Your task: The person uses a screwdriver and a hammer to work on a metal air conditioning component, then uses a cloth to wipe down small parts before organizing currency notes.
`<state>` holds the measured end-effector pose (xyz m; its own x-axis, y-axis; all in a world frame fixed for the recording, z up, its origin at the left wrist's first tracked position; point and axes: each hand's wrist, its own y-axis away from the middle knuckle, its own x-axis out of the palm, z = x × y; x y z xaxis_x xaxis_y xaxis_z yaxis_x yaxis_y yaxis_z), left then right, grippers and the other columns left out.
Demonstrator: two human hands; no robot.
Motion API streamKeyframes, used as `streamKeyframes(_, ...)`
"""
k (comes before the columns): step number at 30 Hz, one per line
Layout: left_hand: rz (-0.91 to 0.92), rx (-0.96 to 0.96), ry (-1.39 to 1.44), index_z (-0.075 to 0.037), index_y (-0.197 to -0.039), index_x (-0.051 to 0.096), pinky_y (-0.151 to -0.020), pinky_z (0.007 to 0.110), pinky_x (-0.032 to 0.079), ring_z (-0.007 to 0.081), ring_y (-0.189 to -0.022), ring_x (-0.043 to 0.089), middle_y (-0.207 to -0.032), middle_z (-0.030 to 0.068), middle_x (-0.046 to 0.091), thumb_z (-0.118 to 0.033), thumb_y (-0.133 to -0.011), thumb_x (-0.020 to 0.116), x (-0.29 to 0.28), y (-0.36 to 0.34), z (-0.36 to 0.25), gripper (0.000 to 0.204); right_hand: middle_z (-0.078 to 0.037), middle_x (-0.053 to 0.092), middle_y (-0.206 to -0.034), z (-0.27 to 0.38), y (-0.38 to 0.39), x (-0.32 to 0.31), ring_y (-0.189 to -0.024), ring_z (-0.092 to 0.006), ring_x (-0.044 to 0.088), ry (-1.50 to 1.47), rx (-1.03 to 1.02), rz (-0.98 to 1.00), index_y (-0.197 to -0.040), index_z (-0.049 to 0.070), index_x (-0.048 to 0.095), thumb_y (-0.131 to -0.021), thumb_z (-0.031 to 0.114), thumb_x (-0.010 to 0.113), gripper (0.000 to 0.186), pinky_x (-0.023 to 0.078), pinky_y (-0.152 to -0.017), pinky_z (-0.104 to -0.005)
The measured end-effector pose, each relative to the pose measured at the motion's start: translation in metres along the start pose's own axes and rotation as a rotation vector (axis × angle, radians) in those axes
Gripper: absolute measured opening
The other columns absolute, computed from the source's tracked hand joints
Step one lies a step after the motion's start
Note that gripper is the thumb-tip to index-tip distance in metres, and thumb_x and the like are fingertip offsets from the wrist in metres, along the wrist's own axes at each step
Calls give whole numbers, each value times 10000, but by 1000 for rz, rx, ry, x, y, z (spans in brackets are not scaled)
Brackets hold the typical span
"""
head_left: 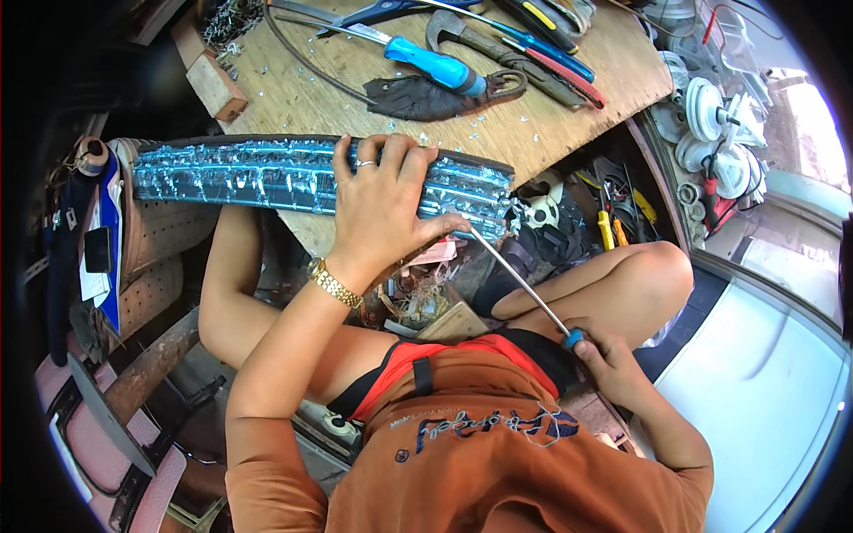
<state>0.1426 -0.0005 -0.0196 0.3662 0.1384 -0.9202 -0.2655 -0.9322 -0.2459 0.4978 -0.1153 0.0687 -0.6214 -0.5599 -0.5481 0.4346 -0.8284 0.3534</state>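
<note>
A long, slightly curved dark panel (240,175), covered in shiny bluish ridges and torn silvery flakes, lies across the near edge of the wooden tabletop. My left hand (380,191) grips it right of its middle, fingers over the far edge and thumb along the near edge. With my right hand (606,360) I hold a screwdriver (520,277) by its blue handle. Its long metal shaft slants up and left, and the tip meets the panel's near edge beside my left thumb. What exactly the tip touches is too small to tell.
On the wooden tabletop (302,84) lie another blue-handled screwdriver (435,67), a hammer (498,58), a black cloth-like piece (413,98) and scattered flakes. Several yellow-handled tools (606,229) stand below right. Clear plastic parts (711,115) crowd the far right, beside a white panel (755,391).
</note>
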Motion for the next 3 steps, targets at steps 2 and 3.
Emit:
streamKeyframes(2, -6, 6, 15, -114, -1268, 657, -1125, 653, 292, 328, -1237, 529, -1232, 84, 612, -728, -698, 775, 0, 0, 0, 847, -51, 610, -780, 13, 3, -9, -581, -116, 578, -548, 640, 238, -1375, 68, 591, -1094, 381, 577, 421, 494, -522, -297)
streamKeyframes(3, -17, 13, 25, -113, -1283, 653, -1144, 646, 273, 328, -1236, 529, -1241, 84, 612, -728, -699, 778, 0, -2, 1, 857, -64, 643, -871, 23, -5, -19, -814, -194, 654, -505, 758, 317, -1400, 107, 585, -1091, 413, 576, 435, 569, -803, -350)
